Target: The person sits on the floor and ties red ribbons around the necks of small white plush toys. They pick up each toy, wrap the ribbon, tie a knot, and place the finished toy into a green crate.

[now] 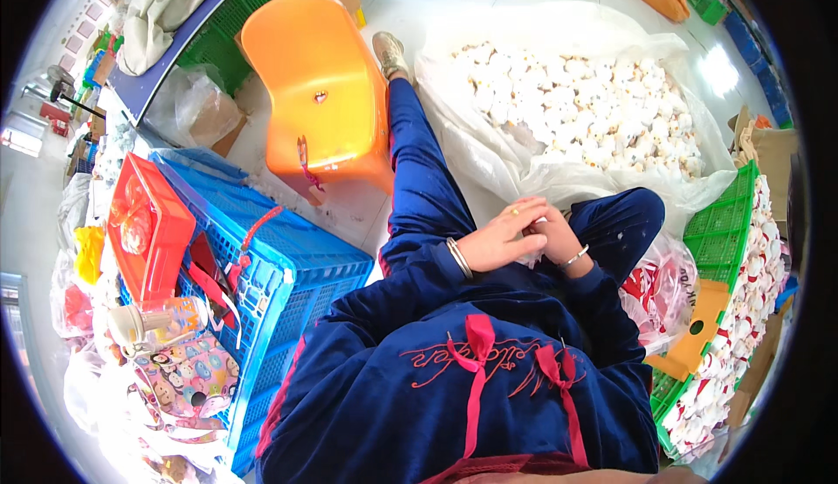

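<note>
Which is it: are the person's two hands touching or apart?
Touching. The head view shows the left hand laid partly over the right hand.

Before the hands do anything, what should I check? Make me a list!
1. Hands apart: not ok. The left hand lies across the right hand.
2. Nothing between the hands: cannot tell. The fingers hide that spot.
3. White pieces on the plastic sheet: ok. They are heaped and spread across it.
4. Wrists free of bracelets: not ok. Each wrist wears one.
5. Orange chair away from the left leg: not ok. It stands right beside it.
</note>
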A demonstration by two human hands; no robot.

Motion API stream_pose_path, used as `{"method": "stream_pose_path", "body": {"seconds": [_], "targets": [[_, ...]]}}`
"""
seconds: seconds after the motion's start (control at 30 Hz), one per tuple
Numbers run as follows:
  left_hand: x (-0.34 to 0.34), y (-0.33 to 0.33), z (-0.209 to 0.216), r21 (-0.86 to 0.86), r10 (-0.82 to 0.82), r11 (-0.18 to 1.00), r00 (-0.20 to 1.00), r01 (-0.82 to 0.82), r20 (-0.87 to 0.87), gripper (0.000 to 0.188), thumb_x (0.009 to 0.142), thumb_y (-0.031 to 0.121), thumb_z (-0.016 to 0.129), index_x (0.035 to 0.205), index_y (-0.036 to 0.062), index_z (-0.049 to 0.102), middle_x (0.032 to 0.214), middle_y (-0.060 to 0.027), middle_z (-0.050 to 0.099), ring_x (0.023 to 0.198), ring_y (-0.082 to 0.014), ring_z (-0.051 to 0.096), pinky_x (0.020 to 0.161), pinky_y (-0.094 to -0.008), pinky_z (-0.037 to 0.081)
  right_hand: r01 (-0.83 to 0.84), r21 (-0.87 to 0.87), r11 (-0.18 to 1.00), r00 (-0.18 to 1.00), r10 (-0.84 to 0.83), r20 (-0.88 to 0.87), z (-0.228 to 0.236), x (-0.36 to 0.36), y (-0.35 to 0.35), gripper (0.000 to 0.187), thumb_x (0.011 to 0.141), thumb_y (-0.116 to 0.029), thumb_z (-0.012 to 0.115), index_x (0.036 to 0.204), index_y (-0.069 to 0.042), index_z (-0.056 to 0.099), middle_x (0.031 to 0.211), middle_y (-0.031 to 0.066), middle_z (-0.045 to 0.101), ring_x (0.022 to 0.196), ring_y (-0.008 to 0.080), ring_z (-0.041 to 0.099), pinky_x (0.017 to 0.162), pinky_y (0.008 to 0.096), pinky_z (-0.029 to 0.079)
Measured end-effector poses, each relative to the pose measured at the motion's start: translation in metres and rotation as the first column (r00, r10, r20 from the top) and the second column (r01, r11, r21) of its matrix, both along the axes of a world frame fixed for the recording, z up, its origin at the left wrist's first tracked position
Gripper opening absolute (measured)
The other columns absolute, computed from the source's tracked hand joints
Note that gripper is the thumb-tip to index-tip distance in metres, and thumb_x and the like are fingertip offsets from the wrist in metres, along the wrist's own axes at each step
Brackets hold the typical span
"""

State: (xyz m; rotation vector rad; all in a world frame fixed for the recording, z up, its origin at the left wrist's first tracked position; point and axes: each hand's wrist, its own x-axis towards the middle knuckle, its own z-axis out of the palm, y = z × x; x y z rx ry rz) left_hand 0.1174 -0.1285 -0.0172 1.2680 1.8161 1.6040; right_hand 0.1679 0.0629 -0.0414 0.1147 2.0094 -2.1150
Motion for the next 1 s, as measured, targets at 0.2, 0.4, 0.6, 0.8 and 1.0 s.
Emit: {"method": "stream_pose_path", "body": {"seconds": [0.2,0.4,0.6,0.8,1.0], "targets": [[-0.06,-0.03,-0.025,-0.043,0.484,0.839,0.78,-0.543,-0.397,0.058,0.099,0.028,0.065,0.147,-0.0007,0.047,0.152,-0.0226,0.046,0.142,-0.0391,0.041,0.119,-0.0449,0.032,0.132,0.055,0.99,0.988,-0.135,0.07,0.016,-0.01,0.016,0.017,0.097,-0.001,0.05,0.105,-0.006,0.065,0.074,-0.0035,0.056,0.06,0.0052,0.049,0.054,0.022,0.037],[-0.137,-0.06,-0.127,-0.867,0.197,0.163,0.876,-0.472,-0.44,0.097,0.086,0.064,0.06,0.16,0.0078,0.032,0.171,-0.0126,0.013,0.157,-0.0353,0.012,0.12,-0.061,0.023,0.534,0.089,0.841,0.845,-0.531,-0.061,0.04,0.007,0.119,0.014,0.094,-0.002,0.058,0.105,-0.004,0.065,0.074,-0.0007,0.055,0.058,0.0068,0.048,0.05,0.021,0.034],[-0.189,-0.062,-0.144,-0.658,0.464,0.32,0.718,-0.682,-0.518,0.091,0.085,0.056,0.065,0.159,0.0124,0.035,0.171,-0.0117,0.012,0.156,-0.0388,0.013,0.118,-0.0621,0.028,0.739,0.075,0.669,0.673,-0.738,-0.046,0.055,0.043,0.181,0.013,0.097,-0.006,0.057,0.107,-0.003,0.064,0.076,0.001,0.057,0.057,0.0057,0.045,0.049,0.0192,0.032],[-0.204,-0.07,-0.16,-0.561,0.561,0.306,0.622,-0.769,-0.547,0.087,0.086,0.052,0.068,0.156,0.0103,0.036,0.169,-0.0165,0.016,0.153,-0.0406,0.022,0.115,-0.0612,0.033,0.683,0.012,0.731,0.73,-0.681,-0.058,0.062,-0.003,0.19,0.013,0.099,-0.006,0.055,0.109,-0.003,0.064,0.077,0.0005,0.056,0.059,0.0052,0.043,0.051,0.0191,0.031],[-0.196,-0.077,-0.152,-0.765,0.585,0.31,0.747,-0.565,-0.315,0.101,0.084,0.052,0.071,0.161,0.0083,0.022,0.167,-0.0257,0.016,0.153,-0.0424,0.022,0.122,-0.0511,0.028,0.641,0.089,0.762,0.763,-0.646,0.033,0.017,-0.058,0.19,0.013,0.1,-0.007,0.054,0.107,-0.004,0.064,0.076,-0.0002,0.056,0.059,0.0052,0.044,0.051,0.0194,0.032]]}}
